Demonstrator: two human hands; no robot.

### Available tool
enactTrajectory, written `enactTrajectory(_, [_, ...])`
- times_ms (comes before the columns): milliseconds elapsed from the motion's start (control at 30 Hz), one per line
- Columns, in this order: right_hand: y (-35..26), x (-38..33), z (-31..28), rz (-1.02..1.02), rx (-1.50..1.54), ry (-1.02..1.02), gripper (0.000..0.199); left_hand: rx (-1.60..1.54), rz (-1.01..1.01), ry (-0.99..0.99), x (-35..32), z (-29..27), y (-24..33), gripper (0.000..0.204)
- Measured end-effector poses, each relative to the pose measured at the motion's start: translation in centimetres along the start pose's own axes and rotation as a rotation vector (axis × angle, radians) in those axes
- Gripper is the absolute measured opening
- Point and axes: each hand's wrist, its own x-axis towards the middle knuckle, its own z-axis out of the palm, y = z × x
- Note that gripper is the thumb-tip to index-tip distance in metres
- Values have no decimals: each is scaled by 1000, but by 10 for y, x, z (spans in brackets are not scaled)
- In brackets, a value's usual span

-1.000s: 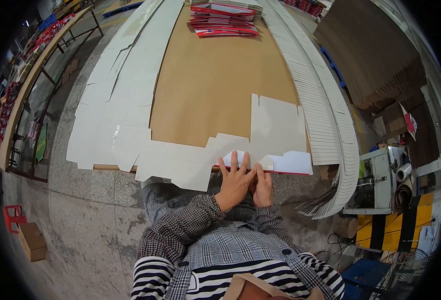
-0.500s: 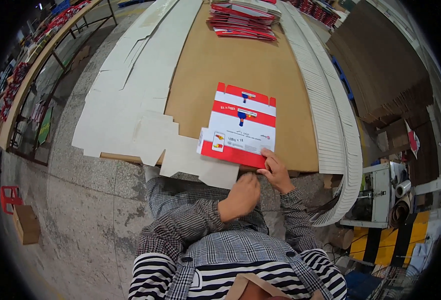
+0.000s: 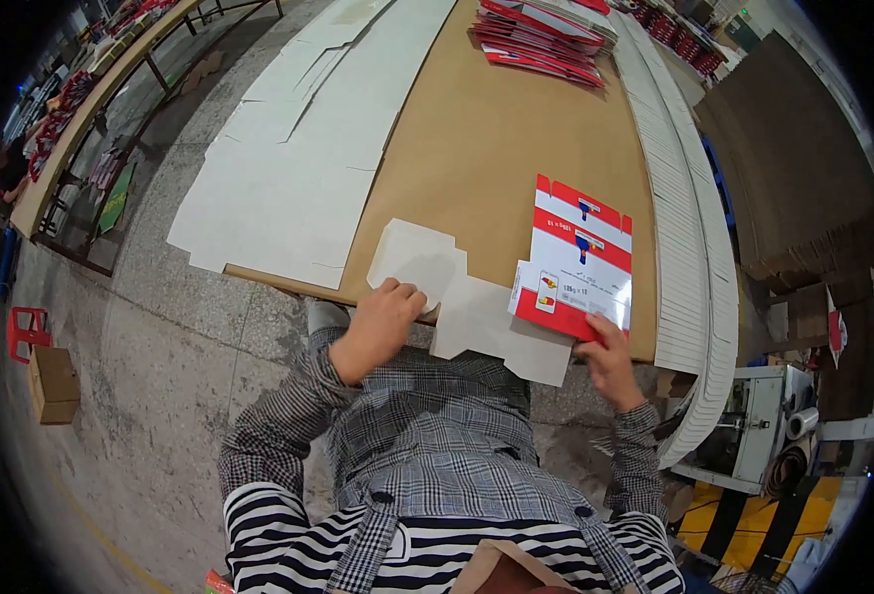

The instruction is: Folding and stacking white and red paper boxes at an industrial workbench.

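Note:
A red and white printed carton panel (image 3: 580, 259) lies over the right end of a plain grey-white carton blank (image 3: 427, 262) near the table's front edge. I cannot tell whether the two are one folded piece. My right hand (image 3: 610, 364) grips the lower right corner of the printed panel, thumb below and fingers on top. At the blank's left end, my left hand (image 3: 382, 325) has its fingers curled at the front edge; the thumb is hidden. The blank's flaps hang a little past the table edge.
Beneath lies a brown board tabletop (image 3: 466, 129). White carton sheets (image 3: 288, 178) are stacked along its left, and a long row of overlapping pale sheets (image 3: 689, 257) lines its right. A pile of red and white folded cartons (image 3: 546, 45) stands at the far end.
My left hand has moved left from beside the right hand to the blank's left end. The blank has come away from the white stack, moving right with the printed panel and my right hand.

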Motion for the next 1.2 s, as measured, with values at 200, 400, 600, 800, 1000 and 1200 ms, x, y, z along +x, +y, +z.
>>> enactTrajectory(200, [-18,0,37,60,-196,89,56,-233,-224,-164,51,-3,-25,20])
enactTrajectory(400, [-7,-3,40,27,-250,62,41,-47,156,17,-1,42,-18,38])
enactTrajectory(600, [-13,9,16,136,-121,191,40,-126,214,225,5,27,20,38])
enactTrajectory(800, [-21,43,60,454,-99,782,41,-207,-411,388,48,60,52,24])
enactTrajectory(1000, [-16,16,86,249,-304,490,31,-59,0,524,26,90,60,34])
enactTrajectory(1200, [-17,7,86,201,-352,516,26,-172,118,425,-17,51,71,47])
